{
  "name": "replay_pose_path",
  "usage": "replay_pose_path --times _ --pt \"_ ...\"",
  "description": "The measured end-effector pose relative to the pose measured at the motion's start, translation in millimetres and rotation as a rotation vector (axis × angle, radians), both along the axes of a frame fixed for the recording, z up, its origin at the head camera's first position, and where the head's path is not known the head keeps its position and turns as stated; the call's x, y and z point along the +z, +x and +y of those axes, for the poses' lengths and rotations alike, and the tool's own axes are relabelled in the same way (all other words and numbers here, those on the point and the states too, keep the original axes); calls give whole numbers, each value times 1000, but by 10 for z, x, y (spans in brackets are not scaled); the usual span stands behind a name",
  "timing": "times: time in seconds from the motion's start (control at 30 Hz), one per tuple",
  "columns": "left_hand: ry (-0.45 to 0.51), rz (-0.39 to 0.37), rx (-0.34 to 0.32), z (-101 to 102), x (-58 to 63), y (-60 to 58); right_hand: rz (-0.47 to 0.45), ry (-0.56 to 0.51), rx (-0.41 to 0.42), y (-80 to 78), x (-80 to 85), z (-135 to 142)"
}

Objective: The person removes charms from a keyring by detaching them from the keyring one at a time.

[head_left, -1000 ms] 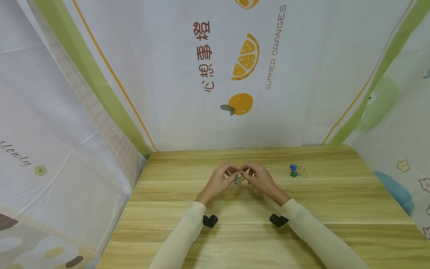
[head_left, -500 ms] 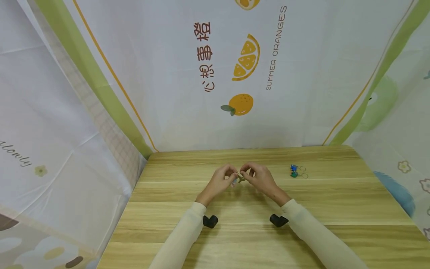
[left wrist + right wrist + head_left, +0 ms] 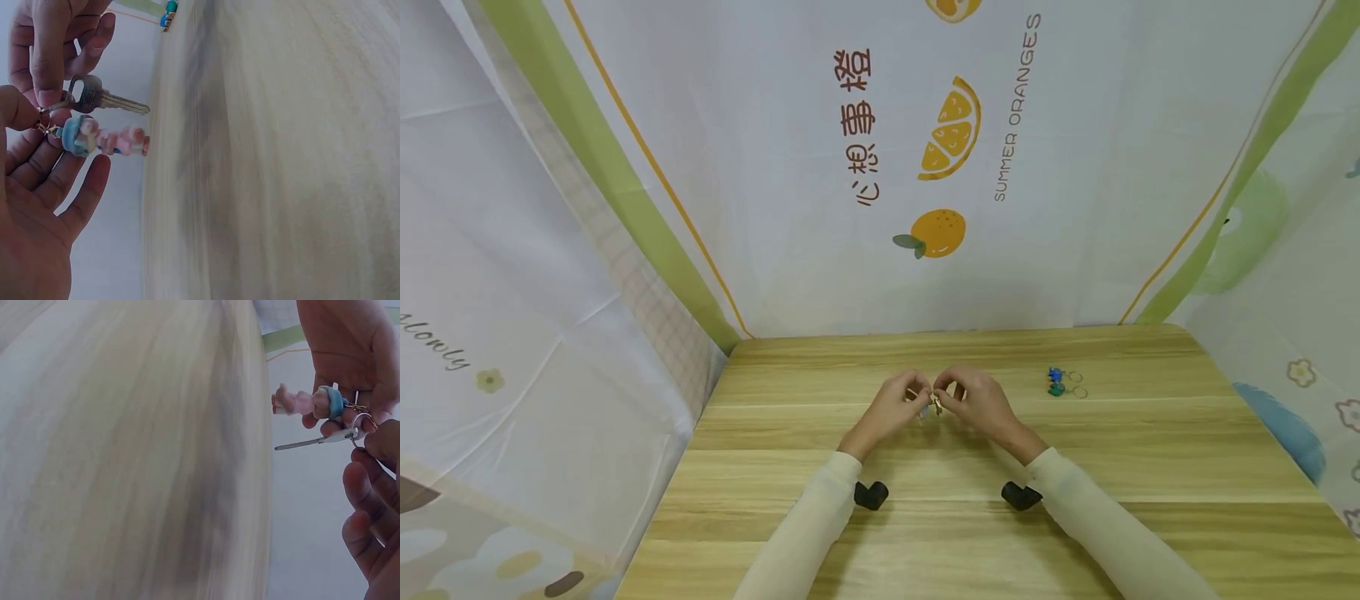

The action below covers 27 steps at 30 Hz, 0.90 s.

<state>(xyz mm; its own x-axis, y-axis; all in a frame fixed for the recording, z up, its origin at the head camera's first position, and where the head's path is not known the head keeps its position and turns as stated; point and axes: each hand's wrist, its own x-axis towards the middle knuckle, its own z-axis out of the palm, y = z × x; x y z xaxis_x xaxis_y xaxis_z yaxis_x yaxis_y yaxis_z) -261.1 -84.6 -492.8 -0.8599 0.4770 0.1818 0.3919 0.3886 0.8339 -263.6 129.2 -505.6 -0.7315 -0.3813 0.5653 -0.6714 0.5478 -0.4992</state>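
Above the table, my left hand (image 3: 898,408) pinches a keychain by its gold chain links, between thumb and finger. A small pink figurine (image 3: 112,136) with a pale blue top hangs from that chain. Facing it, my right hand (image 3: 979,403) pinches the metal split ring (image 3: 364,425) of the same keychain. A metal key (image 3: 112,100) with a dark bow hangs on the ring beside the figurine, its blade pointing down. Fingertips partly cover the ring, so where its ends lie cannot be made out.
Two more figurine keychains lie to the right on the wooden table (image 3: 925,533): a blue one (image 3: 1056,375) and a green one (image 3: 1057,389), their rings pointing right. A black wrist-camera mount (image 3: 871,496) juts from each forearm. Printed cloth (image 3: 775,208) encloses the table's back and sides.
Both hands have shifted slightly downward in the head view. The key, hidden or edge-on at first, turned into sight between the fingertips and now hangs beside the figurine.
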Motion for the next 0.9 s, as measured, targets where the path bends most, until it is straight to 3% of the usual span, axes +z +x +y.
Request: replay_pose_path --times 0.63,0.9 --pt "-25 -8 15 40 -46 15 68 59 -58 23 -46 -32" --pt "-31 2 8 33 -39 24 54 72 -41 29 -29 -21"
